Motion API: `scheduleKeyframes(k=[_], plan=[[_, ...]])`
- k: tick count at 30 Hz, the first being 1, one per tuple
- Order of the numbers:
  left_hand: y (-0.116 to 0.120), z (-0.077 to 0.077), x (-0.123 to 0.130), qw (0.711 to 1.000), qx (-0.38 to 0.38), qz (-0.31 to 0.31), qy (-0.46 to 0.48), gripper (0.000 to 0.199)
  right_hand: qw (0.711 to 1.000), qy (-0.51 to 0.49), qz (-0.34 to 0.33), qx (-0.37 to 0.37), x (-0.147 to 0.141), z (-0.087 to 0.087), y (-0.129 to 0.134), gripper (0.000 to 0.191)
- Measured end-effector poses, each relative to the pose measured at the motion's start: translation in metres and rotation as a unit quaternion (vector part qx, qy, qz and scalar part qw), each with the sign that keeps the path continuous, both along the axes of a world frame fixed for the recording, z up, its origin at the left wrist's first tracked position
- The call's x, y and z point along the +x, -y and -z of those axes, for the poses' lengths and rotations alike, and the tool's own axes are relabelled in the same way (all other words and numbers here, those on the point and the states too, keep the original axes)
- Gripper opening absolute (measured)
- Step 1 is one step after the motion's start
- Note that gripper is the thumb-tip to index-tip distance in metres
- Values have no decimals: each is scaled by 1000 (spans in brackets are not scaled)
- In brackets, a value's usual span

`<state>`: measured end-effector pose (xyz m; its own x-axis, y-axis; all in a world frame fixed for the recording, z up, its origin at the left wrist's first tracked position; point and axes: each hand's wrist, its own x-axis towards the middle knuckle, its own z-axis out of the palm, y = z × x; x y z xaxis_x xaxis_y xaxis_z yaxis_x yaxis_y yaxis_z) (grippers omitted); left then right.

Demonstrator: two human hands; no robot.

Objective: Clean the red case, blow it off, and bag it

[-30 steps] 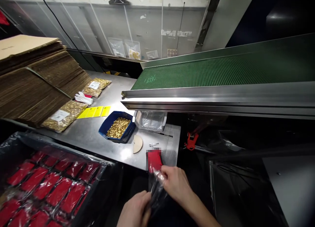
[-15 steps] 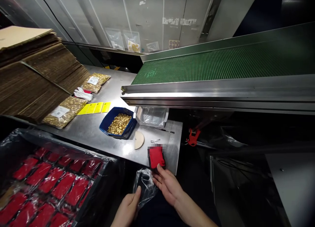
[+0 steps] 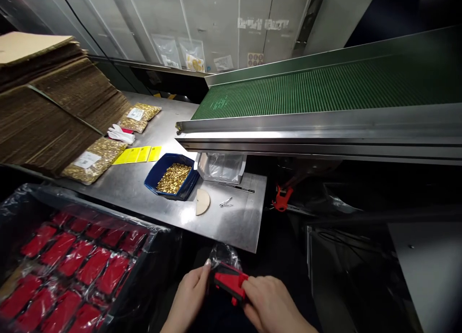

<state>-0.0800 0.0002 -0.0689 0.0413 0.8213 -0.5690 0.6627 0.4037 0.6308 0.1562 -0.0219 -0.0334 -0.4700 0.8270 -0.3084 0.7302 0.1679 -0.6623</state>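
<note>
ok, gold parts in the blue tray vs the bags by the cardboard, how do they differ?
The blue tray holds loose, uncovered gold parts; the bags are sealed clear plastic with white labels. The tray stands mid-table; the bags lie flat beside the cardboard stack. Both rest on the steel table.

Factory packing station: conveyor belt (image 3: 325, 90), stacked flat cartons (image 3: 46, 107).

table (image 3: 231, 222): smooth metal | bag (image 3: 224, 252): glossy plastic | part (image 3: 228, 281): red plastic
</note>
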Motion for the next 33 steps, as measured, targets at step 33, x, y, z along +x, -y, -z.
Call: scheduleKeyframes(k=[33], plan=[[-13, -54, 111, 910, 349, 183, 134, 21, 782, -470, 352, -210, 34, 6, -21, 48]])
